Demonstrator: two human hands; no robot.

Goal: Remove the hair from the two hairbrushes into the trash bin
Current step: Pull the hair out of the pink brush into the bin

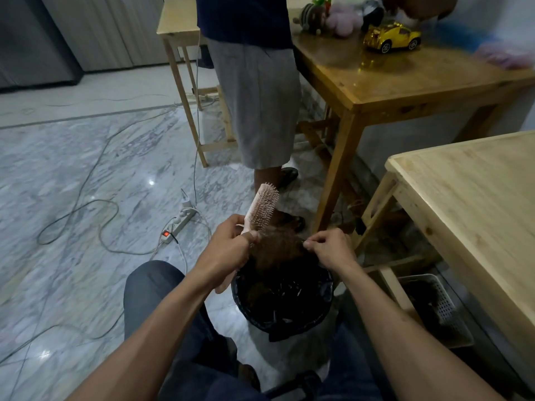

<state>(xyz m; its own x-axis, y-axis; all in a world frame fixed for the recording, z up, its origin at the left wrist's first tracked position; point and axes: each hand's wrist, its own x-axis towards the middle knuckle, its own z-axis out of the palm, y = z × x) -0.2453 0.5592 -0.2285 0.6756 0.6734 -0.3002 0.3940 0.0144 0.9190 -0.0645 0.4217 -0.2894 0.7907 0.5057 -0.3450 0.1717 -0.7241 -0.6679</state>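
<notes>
- Landmark = trash bin: black-lined, on the marble floor between the seated person's knees, dark hair already inside.
- Left hand, just above the bin's left rim: fingers curled tight round the pink hairbrush, thumb pressed vs. the brush at the base of the bristle pad. Handle end pokes out under the wrist, close to the bin rim.
- Brush head tilts up and away from the bin, bristles facing right; upper bristles look bare.
- Brown hair clump, directly over the bin mouth, stretched between the lower bristles and the right hand.
- Right hand, above the bin's right rim: thumb + forefinger pinched together on the clump's right edge; other fingers curled in, knuckles up.
- 2nd hairbrush: can't tell where it is.
- Right of bin: pale wooden table, w/ a white mesh basket under it holding smth dark.
- Beyond bin: another person's legs standing, darker wooden table w/ a yellow toy car on it.
- Left of bin: power strip w/ red switch lit, cables across the floor.
</notes>
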